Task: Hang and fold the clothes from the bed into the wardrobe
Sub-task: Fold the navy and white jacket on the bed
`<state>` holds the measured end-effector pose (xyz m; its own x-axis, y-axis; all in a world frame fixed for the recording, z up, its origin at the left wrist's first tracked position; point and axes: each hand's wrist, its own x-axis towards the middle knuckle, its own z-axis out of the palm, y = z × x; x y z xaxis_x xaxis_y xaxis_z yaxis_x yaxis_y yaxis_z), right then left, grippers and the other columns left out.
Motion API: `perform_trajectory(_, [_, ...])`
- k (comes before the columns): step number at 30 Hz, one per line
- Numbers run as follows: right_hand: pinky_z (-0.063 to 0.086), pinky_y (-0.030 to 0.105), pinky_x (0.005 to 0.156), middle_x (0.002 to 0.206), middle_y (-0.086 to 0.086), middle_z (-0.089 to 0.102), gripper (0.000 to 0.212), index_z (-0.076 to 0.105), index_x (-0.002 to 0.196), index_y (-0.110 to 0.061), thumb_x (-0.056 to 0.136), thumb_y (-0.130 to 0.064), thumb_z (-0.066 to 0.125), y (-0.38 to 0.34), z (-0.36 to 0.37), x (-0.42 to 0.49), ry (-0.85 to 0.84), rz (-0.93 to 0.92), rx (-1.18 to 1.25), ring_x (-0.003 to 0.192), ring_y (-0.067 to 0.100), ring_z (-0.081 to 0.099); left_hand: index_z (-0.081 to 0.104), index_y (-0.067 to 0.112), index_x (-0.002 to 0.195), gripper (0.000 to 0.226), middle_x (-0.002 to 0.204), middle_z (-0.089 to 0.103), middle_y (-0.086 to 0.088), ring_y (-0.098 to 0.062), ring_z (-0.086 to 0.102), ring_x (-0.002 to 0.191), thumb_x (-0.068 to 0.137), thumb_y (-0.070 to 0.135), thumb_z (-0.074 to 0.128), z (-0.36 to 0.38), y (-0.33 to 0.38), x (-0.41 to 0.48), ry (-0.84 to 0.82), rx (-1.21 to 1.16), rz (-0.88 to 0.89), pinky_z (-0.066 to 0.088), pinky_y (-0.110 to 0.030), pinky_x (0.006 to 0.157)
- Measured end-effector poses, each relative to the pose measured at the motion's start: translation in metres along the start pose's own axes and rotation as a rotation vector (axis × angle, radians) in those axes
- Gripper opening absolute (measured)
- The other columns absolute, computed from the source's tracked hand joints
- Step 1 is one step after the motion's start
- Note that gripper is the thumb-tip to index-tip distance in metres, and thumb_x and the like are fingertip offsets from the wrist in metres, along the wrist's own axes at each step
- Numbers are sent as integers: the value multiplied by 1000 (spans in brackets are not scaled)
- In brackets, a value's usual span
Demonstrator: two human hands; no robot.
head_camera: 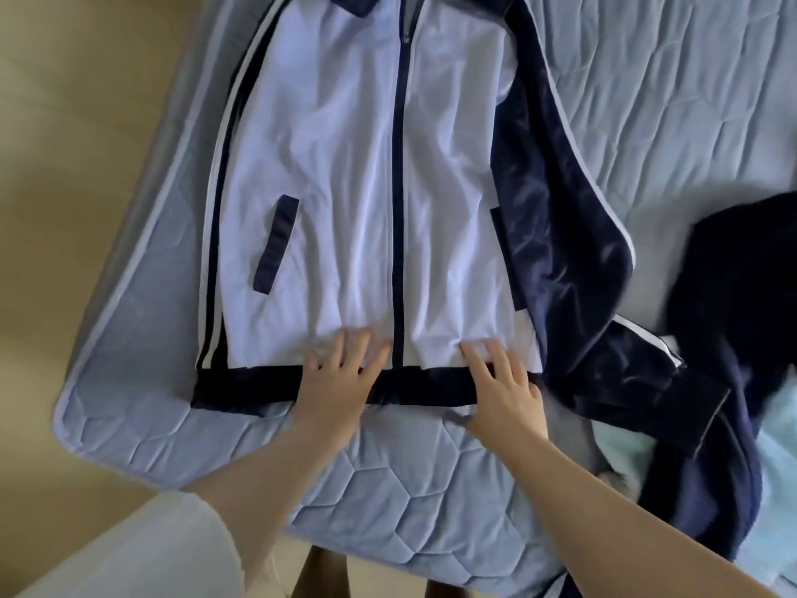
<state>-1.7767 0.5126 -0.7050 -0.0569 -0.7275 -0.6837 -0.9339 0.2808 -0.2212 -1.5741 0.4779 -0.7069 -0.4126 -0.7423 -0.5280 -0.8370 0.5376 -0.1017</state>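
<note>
White and navy, the jacket [379, 174] lies zipped and face-up near the bed's [414, 502] corner. My left hand [334, 381] and right hand [504, 390] press its hem, fingers spread, gripping nothing. I'm smoothing before folding; next, tuck in the splayed sleeve [573, 261].

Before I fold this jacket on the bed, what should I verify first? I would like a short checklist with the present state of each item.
1. Jacket lies flat, front up, on the bed: ok.
2. Zip closed down to the hem: ok.
3. Hands free: left hand and right hand rest flat at the hem, holding nothing: ok.
4. Sleeves laid along the body: the sleeve on the right hand's side spreads outward: not ok.
5. That sleeve's cuff is clear of the dark garment: cannot tell.
</note>
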Motion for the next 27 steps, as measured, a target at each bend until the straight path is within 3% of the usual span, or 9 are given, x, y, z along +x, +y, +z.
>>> perform_trajectory(3, [42, 29, 93, 143, -4, 21, 80, 18, 142, -36, 82, 5, 52, 5, 5, 3, 111, -34, -35, 123, 23, 31, 72, 27, 103, 56, 85, 70, 0, -18, 52, 49, 63, -8, 55, 4, -3, -1, 236, 26, 82, 40, -21, 40])
perform_trajectory(7, [35, 31, 98, 133, -4, 37, 71, 29, 141, -35, 84, 4, 44, 14, -2, -3, 130, -117, -119, 113, 22, 38, 73, 33, 94, 71, 67, 62, 2, -15, 44, 44, 58, -14, 36, -10, -10, -12, 316, 22, 89, 32, -17, 34])
perform_trajectory(10, [31, 32, 102, 137, -8, 34, 60, 32, 139, -36, 86, -13, 51, 16, -11, -11, -123, -203, -72, 118, 20, 36, 62, 34, 119, 74, 99, 61, -6, -23, 56, 70, 60, -10, 65, -26, -20, -20, -5, -61, 149, 39, -21, 46])
perform_trajectory(13, [28, 34, 104, 142, -10, 34, 48, 44, 133, -32, 87, -38, 56, 25, -19, -21, -141, -91, 166, 127, 18, 33, 19, 38, 145, 69, 141, 27, -3, -28, 40, 117, 89, 8, 46, -26, -22, -18, -432, -166, 80, 41, -29, 75])
perform_trajectory(15, [33, 35, 100, 142, -2, 35, 34, 56, 122, -28, 89, -34, 55, 35, -26, -23, 124, 150, 393, 125, 21, 33, 22, 34, 144, 57, 143, 25, -2, -27, 38, 122, 92, 28, 46, -38, -13, -9, -418, -260, 52, 42, -33, 88])
perform_trajectory(17, [35, 38, 97, 148, 4, 24, 31, 58, 119, -29, 89, -27, 52, 45, -32, -20, 221, 324, 432, 126, 27, 29, 27, 31, 140, 52, 144, 24, 2, -24, 39, 121, 92, 33, 47, -46, 0, 1, -224, -351, 54, 42, -32, 86])
perform_trajectory(21, [33, 36, 97, 156, -4, 8, 50, 40, 137, -39, 88, -28, 44, 60, -41, -4, -17, 404, 420, 129, 27, 24, 20, 35, 140, 58, 149, 12, 7, -25, 34, 126, 91, 29, 50, -53, 35, 23, -212, -596, 27, 44, -36, 89])
perform_trajectory(24, [30, 35, 95, 152, -6, 21, 61, 27, 144, -30, 87, -33, 45, 63, -43, 13, -106, 393, 353, 125, 29, 31, 16, 36, 143, 62, 152, 12, 6, -31, 28, 131, 90, 30, 50, -53, 53, 38, -334, -662, -57, 38, -41, 99])
perform_trajectory(27, [31, 34, 90, 142, -1, 35, 59, 36, 140, -21, 85, -33, 53, 58, -52, 19, -16, 393, 532, 120, 26, 37, 15, 34, 145, 63, 154, 16, 3, -32, 30, 133, 91, 30, 50, -58, 57, 52, -384, -728, -152, 32, -39, 103])
